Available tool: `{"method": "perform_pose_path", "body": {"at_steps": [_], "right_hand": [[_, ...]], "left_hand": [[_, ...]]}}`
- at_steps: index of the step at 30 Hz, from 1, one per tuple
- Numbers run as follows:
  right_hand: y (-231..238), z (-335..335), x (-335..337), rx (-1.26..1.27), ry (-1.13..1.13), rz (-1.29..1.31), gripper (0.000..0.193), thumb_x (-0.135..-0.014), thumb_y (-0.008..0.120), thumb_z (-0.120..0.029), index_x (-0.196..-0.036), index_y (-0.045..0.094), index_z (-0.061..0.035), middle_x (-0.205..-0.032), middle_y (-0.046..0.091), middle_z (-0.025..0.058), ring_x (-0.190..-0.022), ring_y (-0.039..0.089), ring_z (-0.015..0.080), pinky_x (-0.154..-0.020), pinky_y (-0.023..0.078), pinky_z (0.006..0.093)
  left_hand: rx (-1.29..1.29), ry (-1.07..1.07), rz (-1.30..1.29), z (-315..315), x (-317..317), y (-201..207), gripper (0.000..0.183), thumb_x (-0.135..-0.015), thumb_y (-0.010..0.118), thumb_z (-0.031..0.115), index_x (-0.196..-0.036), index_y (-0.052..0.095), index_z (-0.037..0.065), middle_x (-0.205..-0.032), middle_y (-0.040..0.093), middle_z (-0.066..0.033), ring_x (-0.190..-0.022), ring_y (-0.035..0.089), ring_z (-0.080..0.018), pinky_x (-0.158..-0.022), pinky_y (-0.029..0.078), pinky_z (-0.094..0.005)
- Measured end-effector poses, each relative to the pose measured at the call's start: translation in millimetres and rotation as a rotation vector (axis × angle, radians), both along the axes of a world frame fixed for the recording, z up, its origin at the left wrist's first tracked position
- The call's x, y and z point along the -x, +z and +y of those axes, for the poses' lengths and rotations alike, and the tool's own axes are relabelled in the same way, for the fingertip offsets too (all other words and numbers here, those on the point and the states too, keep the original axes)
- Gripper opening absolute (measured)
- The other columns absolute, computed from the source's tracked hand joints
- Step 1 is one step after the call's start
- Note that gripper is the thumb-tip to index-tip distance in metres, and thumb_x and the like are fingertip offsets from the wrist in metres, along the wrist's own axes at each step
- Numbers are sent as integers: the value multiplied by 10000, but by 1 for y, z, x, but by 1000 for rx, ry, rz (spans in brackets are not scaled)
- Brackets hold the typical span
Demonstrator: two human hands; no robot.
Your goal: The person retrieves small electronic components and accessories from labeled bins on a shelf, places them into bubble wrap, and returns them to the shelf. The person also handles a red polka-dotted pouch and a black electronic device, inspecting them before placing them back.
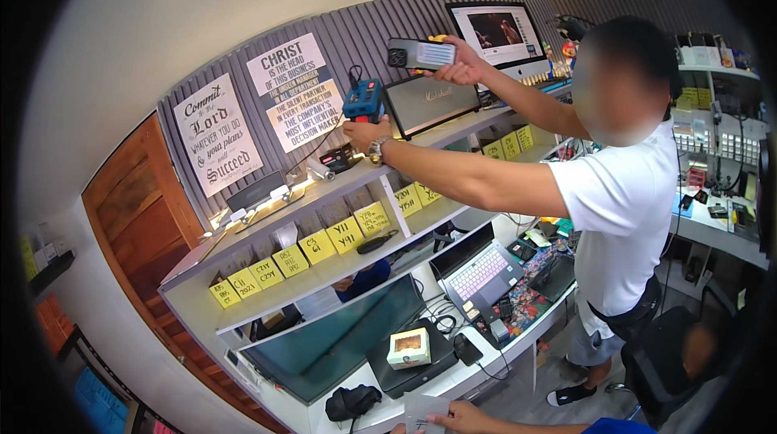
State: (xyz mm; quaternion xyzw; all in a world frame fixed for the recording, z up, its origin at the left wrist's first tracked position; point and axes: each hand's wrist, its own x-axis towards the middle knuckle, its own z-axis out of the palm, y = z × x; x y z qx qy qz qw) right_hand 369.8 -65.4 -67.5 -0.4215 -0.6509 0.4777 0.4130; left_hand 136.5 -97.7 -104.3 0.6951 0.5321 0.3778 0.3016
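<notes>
At the lower edge, my right hand [467, 418] is closed on a flat grey sheet or card with small dark markings [422, 410], the thumb resting along its right side. Only a sliver of my left hand [397, 429] shows at the card's left edge, so its grip is hidden. Just beyond the card lies a crumpled black cloth or pouch [353, 402]. A small cream box with a window [409, 348] rests on a black flat machine [387, 368] on the white desk [312, 418].
A person in a white shirt [627, 215] stands at right, holding up a phone [421, 54] and a blue boxy device [362, 99]. A large monitor [332, 341], laptop [477, 272] and cables crowd the desk. Above runs a shelf of yellow-labelled bins [317, 246]. A black chair [676, 353] stands right.
</notes>
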Motion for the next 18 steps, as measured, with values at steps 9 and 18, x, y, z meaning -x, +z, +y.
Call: {"method": "perform_pose_path", "body": {"at_steps": [9,18], "right_hand": [[-19,-50,-64,-28,-204,95,262,-908,723,-192,-1127,705,-51,-840,712,97,-602,623,158,-546,514,333],[31,-71,-101,-491,-440,-177,253,-914,677,-223,-1106,712,-62,-1083,669,162,-1034,616,333,-925,490,454]], "left_hand": [[28,51,367,-35,-19,-69,470,-987,585,387,-1320,619,57,-1359,582,-270,-1296,526,-419,-1116,386,-469],[-14,19,370,-64,-60,41,376,-957,627,208,-1254,616,-20,-1269,602,-273,-1195,546,-448,-1049,425,-487]]}}
